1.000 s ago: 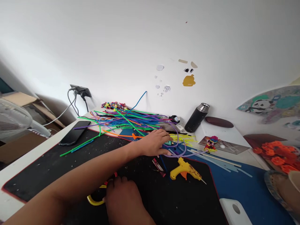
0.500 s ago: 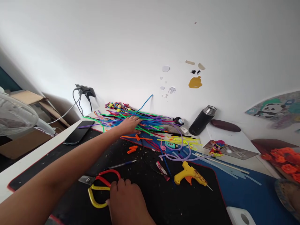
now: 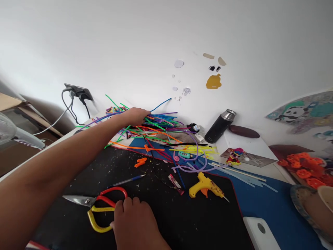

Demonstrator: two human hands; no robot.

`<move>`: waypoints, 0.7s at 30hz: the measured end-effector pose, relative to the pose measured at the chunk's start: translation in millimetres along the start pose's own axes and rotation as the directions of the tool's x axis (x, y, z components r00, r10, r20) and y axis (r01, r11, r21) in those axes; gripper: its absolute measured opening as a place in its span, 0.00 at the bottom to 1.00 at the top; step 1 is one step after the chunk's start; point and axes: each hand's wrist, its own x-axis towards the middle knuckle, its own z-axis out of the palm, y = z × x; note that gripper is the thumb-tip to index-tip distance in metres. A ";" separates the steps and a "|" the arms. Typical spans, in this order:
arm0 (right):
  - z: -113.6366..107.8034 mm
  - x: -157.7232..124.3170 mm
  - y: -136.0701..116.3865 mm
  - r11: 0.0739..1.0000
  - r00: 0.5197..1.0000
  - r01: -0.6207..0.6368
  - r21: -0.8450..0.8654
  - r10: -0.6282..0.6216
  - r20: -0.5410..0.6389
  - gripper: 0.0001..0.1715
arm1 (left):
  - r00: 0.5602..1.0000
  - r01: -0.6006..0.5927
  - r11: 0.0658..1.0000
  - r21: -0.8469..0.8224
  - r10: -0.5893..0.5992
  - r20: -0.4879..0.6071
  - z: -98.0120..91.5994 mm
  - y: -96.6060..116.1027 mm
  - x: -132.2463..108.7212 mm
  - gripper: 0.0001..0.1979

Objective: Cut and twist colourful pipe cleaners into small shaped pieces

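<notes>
At the back of the desk, my left hand [image 3: 139, 116] is closed around part of a pile of colourful pipe cleaners [image 3: 165, 121]. Its fingertips are mostly hidden among the strands. Low in the view, my right hand [image 3: 136, 222] has curled fingers over the handle ends of a pair of scissors [image 3: 95, 227], with the thumb at the yellow loop. The scissors, with one red and one yellow handle, lie on the black mat [image 3: 166, 208], blades pointing left. A blue pen [image 3: 127, 181] and short orange pipe cleaner pieces [image 3: 140, 161] lie just beyond them.
A yellow glue gun [image 3: 206, 185] lies right of centre, nozzle pointing right. Behind it are glue sticks [image 3: 244, 176], a small pipe cleaner figure [image 3: 235, 156] and a black flask [image 3: 220, 126]. A fan [image 3: 15, 133] stands left; a white device [image 3: 261, 232] lies front right.
My left hand has pushed back and lifted a bundle of pipe cleaners, spreading the strands beneath. My right hand stays at the scissors. The view has shifted, and my left arm now covers the phone.
</notes>
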 end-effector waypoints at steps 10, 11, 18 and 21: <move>0.5 -2.6 -0.4 1.000 1.000 0.006 -0.017 -0.006 0.005 0.23 | 0.999 -0.038 0.999 0.030 0.039 -0.029 -1.4 3.3 -3.5 0.23; -0.3 -2.5 -0.2 1.000 1.000 0.011 -0.013 -0.011 0.013 0.23 | 0.999 -0.035 0.999 0.028 0.036 -0.028 5.1 4.6 -1.6 0.23; -4.0 -0.8 1.5 1.000 1.000 0.011 0.018 -0.011 0.017 0.22 | 0.999 -0.025 1.000 0.001 0.025 -0.044 46.1 16.0 4.8 0.37; -2.7 -0.8 0.9 1.000 1.000 0.006 0.022 -0.005 -0.006 0.21 | 0.990 -0.066 0.998 -0.012 0.064 -0.130 54.7 15.7 1.7 0.41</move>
